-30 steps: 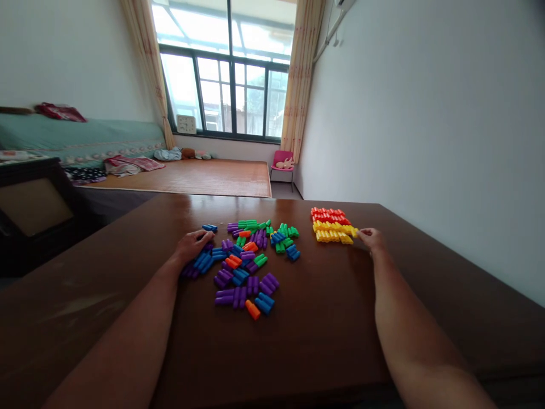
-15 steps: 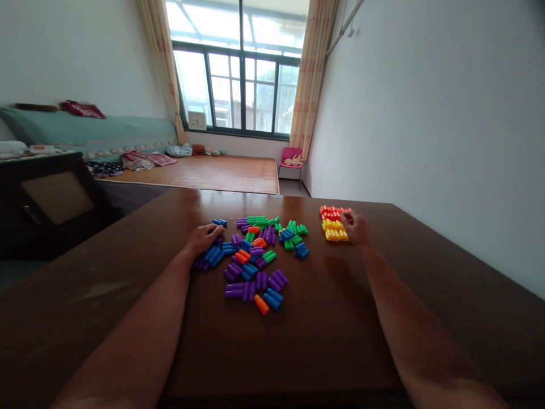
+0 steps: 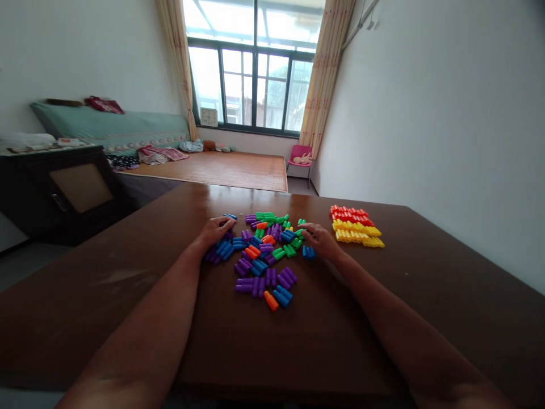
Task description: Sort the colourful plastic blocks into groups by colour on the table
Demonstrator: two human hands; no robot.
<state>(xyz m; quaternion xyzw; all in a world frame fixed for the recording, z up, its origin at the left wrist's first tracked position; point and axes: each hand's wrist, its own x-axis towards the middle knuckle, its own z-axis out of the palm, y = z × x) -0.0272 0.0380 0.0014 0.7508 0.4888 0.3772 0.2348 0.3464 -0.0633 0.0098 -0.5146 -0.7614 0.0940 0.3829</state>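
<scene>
Small plastic toy building pieces shaped like joined tubes lie in a mixed pile on the table. My left hand (image 3: 214,232) rests at the pile's left edge, its fingers stretched loosely over dark blue pieces (image 3: 225,249). At the right side, my right hand (image 3: 321,240) reaches in with fingers apart, at the green pieces (image 3: 290,250); a blue piece (image 3: 309,252) lies just below them. Purple pieces (image 3: 258,287) and an orange piece (image 3: 271,301) are nearest to me. To the right, red pieces (image 3: 349,215) and yellow pieces (image 3: 356,232) lie in neat rows.
The dark brown table (image 3: 340,341) has its far edge toward a low bed (image 3: 238,167). A pink chair (image 3: 300,154) with a plush toy stands beyond. On the left is a dark cabinet (image 3: 80,176), and a white wall runs along the right.
My right hand has moved left from the red and yellow rows to the pile's green pieces. My left hand stays at the pile's left edge. The view has shifted slightly left.
</scene>
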